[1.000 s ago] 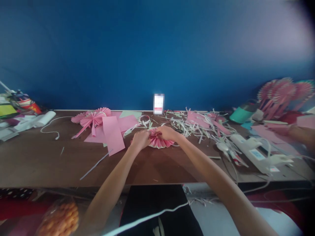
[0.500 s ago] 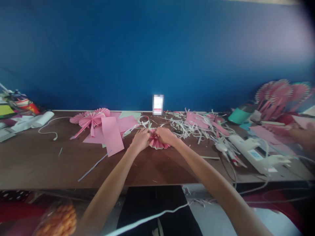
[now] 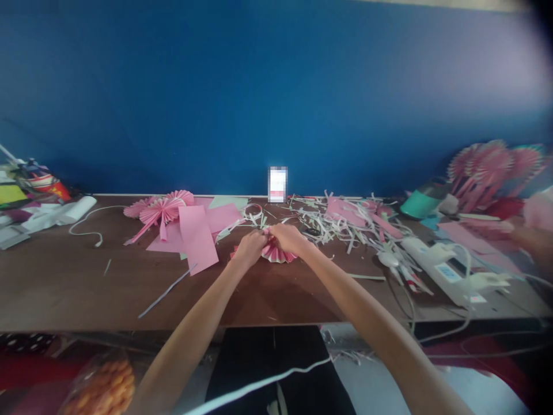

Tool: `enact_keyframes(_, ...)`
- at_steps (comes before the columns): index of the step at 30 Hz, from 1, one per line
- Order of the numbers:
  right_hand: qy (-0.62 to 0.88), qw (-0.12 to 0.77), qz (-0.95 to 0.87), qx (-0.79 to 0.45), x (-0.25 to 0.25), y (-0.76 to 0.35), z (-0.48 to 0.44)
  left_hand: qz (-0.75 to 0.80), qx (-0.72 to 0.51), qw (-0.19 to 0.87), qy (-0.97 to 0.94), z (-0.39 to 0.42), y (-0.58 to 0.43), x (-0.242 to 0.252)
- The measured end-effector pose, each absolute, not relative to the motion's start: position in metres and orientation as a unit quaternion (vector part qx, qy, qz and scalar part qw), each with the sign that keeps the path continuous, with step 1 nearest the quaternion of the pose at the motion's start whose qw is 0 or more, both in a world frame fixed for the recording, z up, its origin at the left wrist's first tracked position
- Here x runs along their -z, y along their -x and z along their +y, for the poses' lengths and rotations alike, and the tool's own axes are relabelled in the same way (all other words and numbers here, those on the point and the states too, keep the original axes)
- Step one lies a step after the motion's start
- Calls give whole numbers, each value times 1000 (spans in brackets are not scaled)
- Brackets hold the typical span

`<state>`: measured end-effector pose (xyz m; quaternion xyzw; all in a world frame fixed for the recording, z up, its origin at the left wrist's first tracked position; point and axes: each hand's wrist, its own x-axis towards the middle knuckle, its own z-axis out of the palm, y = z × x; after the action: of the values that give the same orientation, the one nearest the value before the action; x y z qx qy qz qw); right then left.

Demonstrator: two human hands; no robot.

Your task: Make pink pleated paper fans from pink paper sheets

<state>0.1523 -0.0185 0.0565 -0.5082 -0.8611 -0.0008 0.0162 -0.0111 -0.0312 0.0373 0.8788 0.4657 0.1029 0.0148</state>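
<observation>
At the middle of the brown table, a pleated pink paper fan [image 3: 279,253] is spread low between my hands. My left hand [image 3: 252,245] is closed on its left side, the fingertips meeting near the fan's top. From the right, my right hand [image 3: 286,235] curls over the upper part of the same fan, fingers bent down and partly hidden. The white-edged pleats fan out below my right hand. Sheets of pink paper [image 3: 197,239] lie left of my hands, and finished pink paper fans [image 3: 162,212] rest behind them.
Shredded paper strips [image 3: 345,222] heap up right of my hands, near a white power strip [image 3: 440,271] with cables. A phone [image 3: 277,184] leans on the blue wall. More pink fans [image 3: 492,167] stand far right, beside a co-worker's blurred hand [image 3: 533,236]. A teal container [image 3: 419,203] lies tilted.
My hands have shifted slightly, with the fingertips drawn closer together at the fan's top. At far right, the co-worker's blurred hand and the pink paper there have moved.
</observation>
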Motion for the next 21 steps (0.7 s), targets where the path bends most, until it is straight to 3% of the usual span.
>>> enact_keyframes(10, 418, 19, -904, 87, -47, -147, -14, 447, -118, 47, -886, -23, 35, -29)
enact_keyframes(13, 428, 60, -898, 88, -51, -150, -18, 490, -118, 30, -863, -23, 35, -31)
enact_keyframes(18, 474, 333, -807, 111, -57, -175, -26, 515, -301, 77, -799, -19, 32, -35)
enact_keyframes(21, 499, 546, -657, 142, -50, -192, -29, 487, -464, 300, -676, -14, 27, -34)
